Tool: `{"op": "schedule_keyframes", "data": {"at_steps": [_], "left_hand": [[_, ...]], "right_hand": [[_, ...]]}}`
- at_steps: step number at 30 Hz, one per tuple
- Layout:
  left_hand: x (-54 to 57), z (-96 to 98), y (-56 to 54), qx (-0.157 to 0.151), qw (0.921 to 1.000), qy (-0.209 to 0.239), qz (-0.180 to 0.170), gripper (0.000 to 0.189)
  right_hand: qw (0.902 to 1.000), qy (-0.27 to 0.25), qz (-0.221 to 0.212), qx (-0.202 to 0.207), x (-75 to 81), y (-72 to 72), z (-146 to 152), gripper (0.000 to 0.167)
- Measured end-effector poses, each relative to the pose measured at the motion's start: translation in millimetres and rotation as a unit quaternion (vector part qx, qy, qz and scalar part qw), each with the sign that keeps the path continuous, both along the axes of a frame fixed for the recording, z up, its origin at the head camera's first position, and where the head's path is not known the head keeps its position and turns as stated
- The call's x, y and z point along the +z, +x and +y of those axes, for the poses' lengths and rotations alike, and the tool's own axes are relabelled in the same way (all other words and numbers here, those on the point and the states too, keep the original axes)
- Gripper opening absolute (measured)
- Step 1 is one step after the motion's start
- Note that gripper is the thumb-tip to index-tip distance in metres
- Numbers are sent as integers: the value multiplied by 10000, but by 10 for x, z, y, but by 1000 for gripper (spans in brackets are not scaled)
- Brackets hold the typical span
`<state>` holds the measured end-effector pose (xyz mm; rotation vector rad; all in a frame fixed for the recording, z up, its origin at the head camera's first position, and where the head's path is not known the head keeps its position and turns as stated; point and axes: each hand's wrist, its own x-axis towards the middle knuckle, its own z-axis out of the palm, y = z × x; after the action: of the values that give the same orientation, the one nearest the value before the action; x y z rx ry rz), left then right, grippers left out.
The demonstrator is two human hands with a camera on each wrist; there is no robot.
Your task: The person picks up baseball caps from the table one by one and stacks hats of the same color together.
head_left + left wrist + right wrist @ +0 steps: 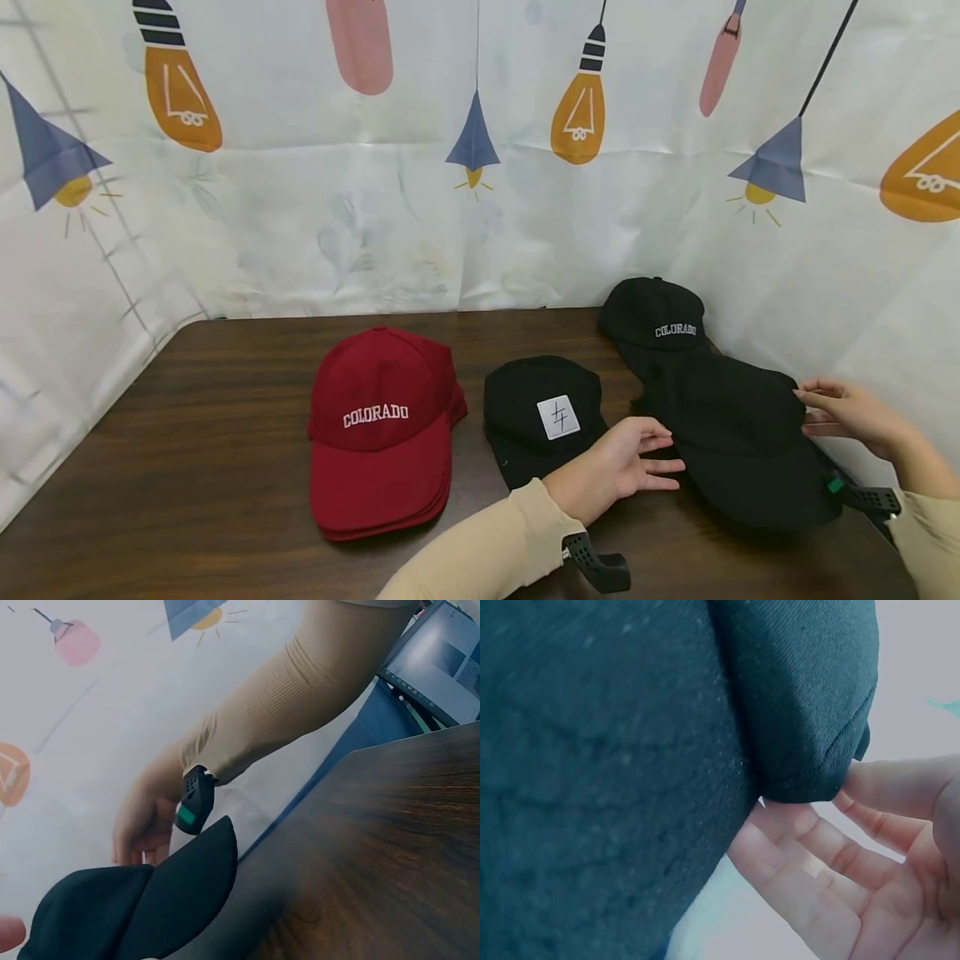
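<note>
A plain black baseball cap is held between both hands at the right of the table, its brim toward the near side. My left hand holds its left edge with the thumb side, the other fingers stretched out under and beside it. On the opposite edge, my right hand pinches the cap; the right wrist view shows thumb and fingers at the hem. In the left wrist view the cap appears raised over the tabletop. Behind it sits another black cap lettered COLORADO, partly covered.
Left of my left hand lies a black cap with a white marked label. Stacked red COLORADO caps rest further left on the dark wood table. A lamp-patterned white cloth encloses the back and sides.
</note>
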<state>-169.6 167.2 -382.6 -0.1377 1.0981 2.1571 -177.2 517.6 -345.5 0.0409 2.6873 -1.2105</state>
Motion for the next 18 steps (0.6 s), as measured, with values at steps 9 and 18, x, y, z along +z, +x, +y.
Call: {"op": "schedule_keyframes", "data": {"at_steps": [9,18], "left_hand": [[125,-137,-36,-3,9992,1,402,24],[195,-301,-95,-230,9941,-197,1046,49]], "right_hand": [[9996,102,257,82,140,-11,-88,44],[9959,-716,530,131,182,-17,-144,15]]}}
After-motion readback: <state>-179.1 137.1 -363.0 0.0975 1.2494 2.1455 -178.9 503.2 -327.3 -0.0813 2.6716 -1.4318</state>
